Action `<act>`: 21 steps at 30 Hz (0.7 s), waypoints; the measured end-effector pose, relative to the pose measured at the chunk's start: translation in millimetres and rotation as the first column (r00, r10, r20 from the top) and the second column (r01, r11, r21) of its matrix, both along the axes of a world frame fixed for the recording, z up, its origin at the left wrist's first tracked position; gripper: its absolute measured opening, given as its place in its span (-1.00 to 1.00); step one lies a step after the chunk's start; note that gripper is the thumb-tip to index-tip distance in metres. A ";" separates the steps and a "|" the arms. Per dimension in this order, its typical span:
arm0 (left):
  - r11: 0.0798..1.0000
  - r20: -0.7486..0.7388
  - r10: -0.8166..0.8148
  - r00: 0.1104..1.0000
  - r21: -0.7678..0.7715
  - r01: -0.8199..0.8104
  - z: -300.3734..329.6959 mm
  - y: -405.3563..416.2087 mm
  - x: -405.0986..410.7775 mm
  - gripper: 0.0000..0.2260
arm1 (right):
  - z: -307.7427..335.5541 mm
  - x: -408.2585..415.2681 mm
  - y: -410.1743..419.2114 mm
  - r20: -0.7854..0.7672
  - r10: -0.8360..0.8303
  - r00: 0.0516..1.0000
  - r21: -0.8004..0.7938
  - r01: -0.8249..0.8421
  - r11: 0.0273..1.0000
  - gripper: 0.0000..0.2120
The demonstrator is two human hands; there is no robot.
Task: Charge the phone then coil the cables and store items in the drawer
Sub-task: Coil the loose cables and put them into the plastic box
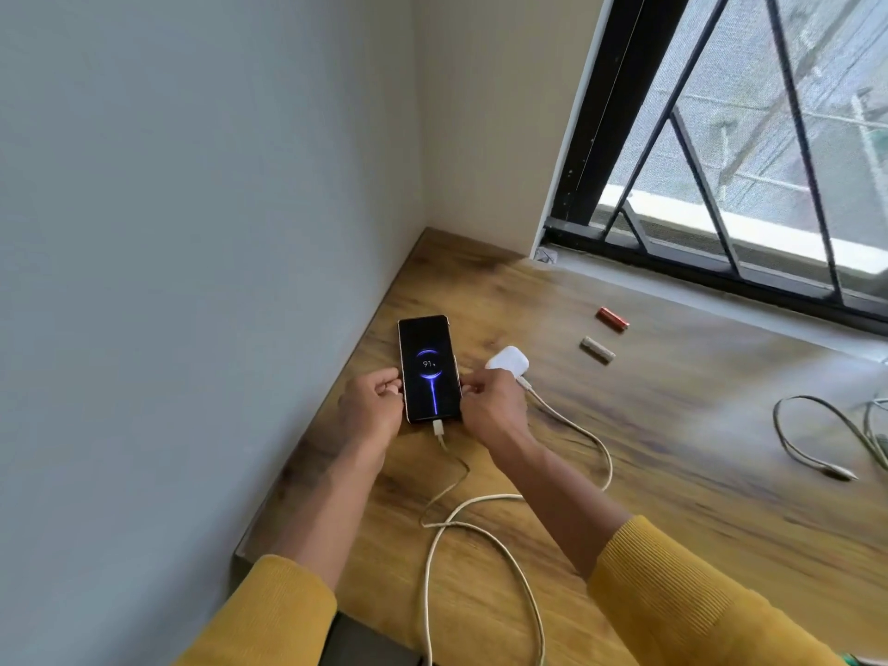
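A black phone [429, 369] lies face up on the wooden desk [672, 449], its screen lit with a blue charging animation and "91". A white cable [473, 521] is plugged into its bottom end and loops over the desk toward me. My left hand [370, 408] holds the phone's left edge with curled fingers. My right hand [490, 403] grips its right edge. Just behind that hand sits a white charger block [508, 360] with a second stretch of cable leaving it.
Two small cylinders, one red [612, 319] and one grey-gold [597, 349], lie farther back on the desk. Another loose cable [817, 439] lies at the right. A grey wall bounds the desk's left side; a barred window [721, 185] lies behind.
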State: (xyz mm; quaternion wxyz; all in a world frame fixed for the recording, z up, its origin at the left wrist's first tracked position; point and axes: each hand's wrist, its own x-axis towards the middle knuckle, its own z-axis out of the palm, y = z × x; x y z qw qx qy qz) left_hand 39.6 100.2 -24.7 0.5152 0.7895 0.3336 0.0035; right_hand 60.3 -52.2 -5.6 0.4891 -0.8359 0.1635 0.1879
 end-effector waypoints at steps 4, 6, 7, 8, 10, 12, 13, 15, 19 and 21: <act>0.994 0.011 0.028 1.000 -0.104 -0.027 -4.6 6.1 1.7 -0.72 | -7.4 4.2 -1.7 -0.014 -0.052 0.999 0.053 0.053 0.997 -0.73; 0.989 0.000 0.044 0.999 -0.139 -0.043 -5.8 7.8 1.7 -0.74 | -7.9 4.6 -2.9 -0.013 -0.085 0.996 0.068 0.086 0.994 -0.77; 0.986 0.002 0.056 0.998 -0.156 -0.055 -6.9 8.5 1.5 -0.75 | -8.7 5.2 -3.7 -0.009 -0.105 0.994 0.077 0.105 0.992 -0.80; 0.983 0.005 0.063 0.998 -0.175 -0.061 -6.4 8.5 1.1 -0.76 | -10.5 5.9 -4.7 -0.009 -0.125 0.992 0.092 0.125 0.988 -0.82; 0.974 0.019 0.069 0.997 -0.216 -0.063 -5.3 8.3 -0.6 -0.74 | -10.3 6.1 -5.7 -0.020 -0.160 0.987 0.123 0.161 0.979 -0.81; 0.971 0.045 0.066 0.997 -0.233 -0.053 -2.9 8.6 -3.2 -0.74 | -9.9 7.2 -7.6 -0.030 -0.175 0.984 0.163 0.177 0.971 -0.82; 0.972 0.064 0.061 0.996 -0.233 -0.044 -0.4 9.1 -4.8 -0.74 | -9.0 7.4 -9.3 -0.035 -0.176 0.984 0.214 0.180 0.960 -0.84; 0.968 0.116 0.061 0.991 -0.248 -0.030 10.2 9.7 -8.3 -0.76 | 0.6 5.8 -13.6 -0.045 -0.183 0.982 0.390 0.186 0.902 -0.84; 0.922 0.260 0.093 0.961 -0.387 0.015 39.3 10.1 -15.1 -0.80 | 33.6 -0.2 -21.3 -0.023 -0.132 0.991 0.668 0.113 0.735 -0.85; 0.902 0.335 0.100 0.937 -0.429 0.057 54.9 10.3 -17.3 -0.79 | 45.9 -1.3 -24.3 0.000 -0.103 0.995 0.738 0.070 0.671 -0.85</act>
